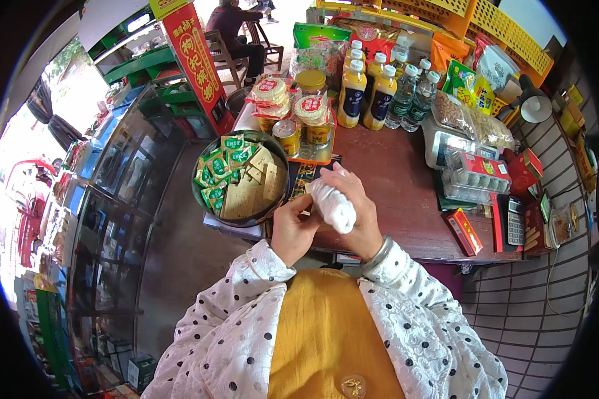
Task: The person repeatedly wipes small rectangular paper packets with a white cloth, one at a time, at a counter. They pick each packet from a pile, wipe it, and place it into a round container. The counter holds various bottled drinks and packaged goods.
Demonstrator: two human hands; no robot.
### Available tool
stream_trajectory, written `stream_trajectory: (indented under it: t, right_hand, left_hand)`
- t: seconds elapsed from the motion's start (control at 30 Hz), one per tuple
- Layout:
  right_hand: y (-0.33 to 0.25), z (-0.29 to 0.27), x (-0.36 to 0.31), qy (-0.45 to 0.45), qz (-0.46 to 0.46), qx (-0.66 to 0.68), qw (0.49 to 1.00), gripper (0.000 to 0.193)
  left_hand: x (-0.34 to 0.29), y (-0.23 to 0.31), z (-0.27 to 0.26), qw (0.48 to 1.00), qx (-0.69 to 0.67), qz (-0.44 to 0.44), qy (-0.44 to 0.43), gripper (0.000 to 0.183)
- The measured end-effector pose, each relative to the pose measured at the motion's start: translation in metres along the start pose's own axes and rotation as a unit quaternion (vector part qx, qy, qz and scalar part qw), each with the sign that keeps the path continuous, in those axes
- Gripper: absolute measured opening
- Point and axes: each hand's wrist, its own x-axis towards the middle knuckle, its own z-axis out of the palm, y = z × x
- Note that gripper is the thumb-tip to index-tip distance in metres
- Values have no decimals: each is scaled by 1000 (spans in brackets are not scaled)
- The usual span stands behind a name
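My right hand [357, 211] is closed around a white bundle [331, 203] that looks like a tied plastic bag, held just above the front edge of a dark red counter [396, 193]. My left hand [293, 225] pinches the bundle's lower left end with its fingers. Both hands meet in front of my chest. A round dark bowl [206, 199] of small green packets and tan flat packets sits just to the left of my left hand.
Bottles of yellow drink [353, 90] and water [406, 96], jars and tins stand at the counter's back. An egg carton [476, 176], a calculator [516, 221] and small red boxes [464, 231] lie at right. A glass display case [123, 199] runs along the left. A person sits far back.
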Motion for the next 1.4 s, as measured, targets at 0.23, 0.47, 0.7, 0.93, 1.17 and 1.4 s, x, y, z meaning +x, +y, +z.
stream_trajectory:
  t: [0.23,0.47,0.7,0.93,1.17,1.4]
  right_hand:
    - [-8,-9,4,148,124,183,964,45]
    - [-11,-6,-3,98,-2,62,993,47]
    - [3,2,-12,-69,-67,-166,981,51]
    - [4,-4,-7,65,12,11,998,37]
    - [0,2,-4,86,290,327,895,46]
    - [-3,4,2,79,287,304,905,37]
  left_hand:
    - [9,1,1,989,-130,-38,59,24]
    - [11,2,6,912,-364,-161,97,23]
    - [9,14,4,853,-482,-194,45,20]
    - [13,11,-5,910,-383,-126,98,30]
    - [7,1,17,938,-320,-132,19,31]
    - [8,12,-14,981,-158,-115,-9,26]
